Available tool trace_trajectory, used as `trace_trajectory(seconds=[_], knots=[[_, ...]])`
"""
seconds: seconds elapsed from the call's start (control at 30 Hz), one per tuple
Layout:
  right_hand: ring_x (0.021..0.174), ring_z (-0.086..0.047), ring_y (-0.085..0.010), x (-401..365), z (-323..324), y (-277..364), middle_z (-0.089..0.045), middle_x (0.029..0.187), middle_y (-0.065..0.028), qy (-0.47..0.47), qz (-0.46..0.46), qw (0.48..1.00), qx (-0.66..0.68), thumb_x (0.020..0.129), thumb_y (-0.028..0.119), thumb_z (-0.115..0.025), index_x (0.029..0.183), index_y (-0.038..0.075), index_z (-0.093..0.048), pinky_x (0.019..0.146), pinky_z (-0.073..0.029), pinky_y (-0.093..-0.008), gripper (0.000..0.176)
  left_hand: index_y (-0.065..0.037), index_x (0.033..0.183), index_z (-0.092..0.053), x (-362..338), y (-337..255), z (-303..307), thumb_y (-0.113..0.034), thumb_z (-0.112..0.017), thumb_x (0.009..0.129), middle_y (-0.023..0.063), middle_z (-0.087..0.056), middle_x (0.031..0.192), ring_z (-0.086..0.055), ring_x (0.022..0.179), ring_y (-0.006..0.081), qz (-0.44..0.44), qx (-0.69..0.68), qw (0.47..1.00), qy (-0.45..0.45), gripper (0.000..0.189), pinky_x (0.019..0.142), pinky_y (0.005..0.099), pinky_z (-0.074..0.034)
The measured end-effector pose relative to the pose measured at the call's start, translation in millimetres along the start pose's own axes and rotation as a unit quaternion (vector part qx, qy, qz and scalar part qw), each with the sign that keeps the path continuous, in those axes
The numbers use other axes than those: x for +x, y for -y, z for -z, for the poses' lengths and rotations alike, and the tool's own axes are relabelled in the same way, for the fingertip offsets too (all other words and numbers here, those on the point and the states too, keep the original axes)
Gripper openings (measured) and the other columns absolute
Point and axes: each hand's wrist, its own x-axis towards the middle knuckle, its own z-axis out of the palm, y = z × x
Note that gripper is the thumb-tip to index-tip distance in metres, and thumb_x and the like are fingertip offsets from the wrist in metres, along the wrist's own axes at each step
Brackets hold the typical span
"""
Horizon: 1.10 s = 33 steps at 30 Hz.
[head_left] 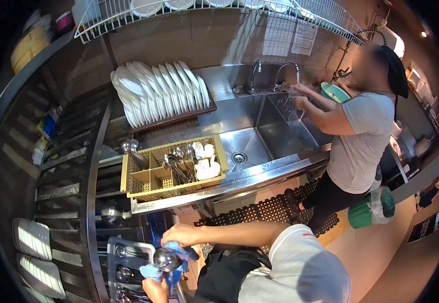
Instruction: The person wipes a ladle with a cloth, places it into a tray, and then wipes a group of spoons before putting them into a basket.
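Note:
At the lower middle, my right hand (181, 235) is closed on a blue cloth (178, 248). Below it my left hand (156, 289) is closed too, with a light blue part of the cloth (151, 271) at its fingers. A shiny round metal ladle (167, 259) lies between both hands against the cloth. Just left of them a clear plastic bin (112, 257) holds several metal ladles and utensils. Above, on the steel counter, a yellow divided basket (174, 191) contains spoons (179, 164) and white ceramic pieces (208, 168).
A co-worker (363, 126) stands at the right by the sink (239, 144), hands under running water. White plates (164, 93) stand in a rack behind the basket. Slatted metal shelving (90, 202) runs along the left. A green trash bin (363, 214) stands on the floor.

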Motion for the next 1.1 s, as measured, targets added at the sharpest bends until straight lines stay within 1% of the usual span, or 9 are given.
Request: trace_trajectory(seconds=[0.13, 0.23, 0.27, 0.33, 0.5, 0.73, 0.93, 1.0, 1.1], knots=[[0.077, -0.060, -0.0274, 7.5, -6.5, -9.5, -0.061, 0.082, -0.0126, -0.143, 0.076, 0.986, 0.047, 0.060, 0.011, -0.058, 0.084, 0.005, -0.061, 0.069, -0.049, -0.0328, 0.025, 0.002, 0.078, -0.062, -2.2, 17.4, -14.7, -0.007, -0.061, 0.068, 0.0198, -0.061, 0.071, -0.061, 0.070, 0.0320, -0.001, -0.091, 0.995, -0.031, 0.014, 0.062, 0.0368, -0.045], [0.075, -0.056, -0.0139, 32.4, -0.8, 39.2, -0.060, 0.081, -0.0059, -0.380, -0.093, 0.900, 0.192, 0.068, 0.005, -0.060, 0.085, 0.002, -0.060, 0.070, -0.046, -0.0264, 0.017, -0.001, 0.099, -0.057, 7.1, 3.5, -31.4, -0.014, -0.054, 0.081, 0.0058, -0.059, 0.091, -0.052, 0.086, 0.0143, 0.072, -0.385, 0.918, -0.056, 0.022, 0.078, 0.0311, -0.041], [0.078, -0.054, -0.0142, 47.0, -48.0, 32.6, -0.058, 0.088, -0.0063, -0.557, -0.193, 0.710, 0.385, 0.078, 0.008, -0.053, 0.097, 0.002, -0.054, 0.071, -0.045, -0.0267, 0.020, -0.002, 0.100, -0.055, 2.9, 9.4, -55.7, -0.012, -0.054, 0.080, 0.0057, -0.057, 0.092, -0.051, 0.088, 0.0152, 0.119, -0.450, 0.881, -0.084, 0.022, 0.080, 0.0298, -0.040], [0.080, -0.052, -0.0146, 36.5, -84.0, 3.0, -0.055, 0.092, -0.0067, -0.477, -0.335, 0.488, 0.649, 0.085, 0.012, -0.045, 0.103, 0.003, -0.048, 0.071, -0.044, -0.0277, 0.020, -0.004, 0.091, -0.054, 8.5, -7.3, -60.7, -0.009, -0.055, 0.079, 0.0017, -0.054, 0.085, -0.049, 0.080, 0.0129, 0.135, -0.468, 0.864, -0.125, 0.014, 0.073, 0.0271, -0.040], [0.062, -0.049, -0.0106, 16.6, -122.4, 43.9, -0.053, 0.068, -0.0026, -0.282, -0.336, 0.832, 0.340, 0.077, 0.000, -0.045, 0.075, 0.001, -0.054, 0.053, -0.041, -0.0270, 0.009, 0.001, 0.095, -0.054, -1.8, 13.6, -89.3, -0.009, -0.051, 0.083, 0.0035, -0.057, 0.083, -0.050, 0.074, 0.0113, 0.283, -0.525, 0.778, -0.200, 0.016, 0.066, 0.0278, -0.042], [0.055, -0.048, -0.0100, 10.8, -163.6, 5.6, -0.054, 0.062, -0.0001, 0.005, -0.348, 0.867, 0.357, 0.075, 0.007, -0.054, 0.071, 0.002, -0.059, 0.050, -0.040, -0.0261, 0.008, 0.005, 0.092, -0.053, -77.3, 59.4, -162.3, -0.025, -0.047, 0.088, 0.0064, -0.054, 0.074, -0.047, 0.067, 0.0134, 0.508, -0.458, 0.689, -0.241, 0.031, 0.059, 0.0306, -0.040], [0.052, -0.055, -0.0153, 80.1, -191.7, -61.0, -0.058, 0.063, -0.0052, 0.164, -0.329, 0.854, 0.367, 0.078, 0.009, -0.053, 0.077, 0.003, -0.059, 0.043, -0.044, -0.0291, 0.009, -0.002, 0.101, -0.052, -100.9, 74.1, -150.5, -0.029, -0.043, 0.091, 0.0040, -0.057, 0.085, -0.054, 0.074, 0.0114, 0.417, -0.637, 0.559, -0.329, 0.030, 0.064, 0.0275, -0.046], [0.057, -0.060, -0.0173, 107.5, -202.9, -81.2, -0.061, 0.070, -0.0076, 0.227, -0.421, 0.714, 0.512, 0.081, 0.009, -0.051, 0.085, 0.004, -0.059, 0.049, -0.050, -0.0313, 0.011, -0.001, 0.110, -0.047, -98.8, 66.3, -133.3, -0.031, -0.041, 0.091, 0.0072, -0.057, 0.097, -0.056, 0.087, 0.0152, 0.396, -0.682, 0.506, -0.349, 0.035, 0.073, 0.0298, -0.048], [0.080, -0.061, -0.0196, 101.5, -221.5, -85.3, -0.061, 0.093, -0.0103, 0.314, -0.355, 0.641, 0.603, 0.084, 0.015, -0.051, 0.103, 0.004, -0.055, 0.072, -0.051, -0.0334, 0.023, 0.000, 0.117, -0.041, -86.9, 54.1, -87.5, -0.037, -0.043, 0.089, 0.0101, -0.054, 0.105, -0.056, 0.092, 0.0187, 0.409, -0.671, 0.522, -0.331, 0.047, 0.080, 0.0320, -0.047]])
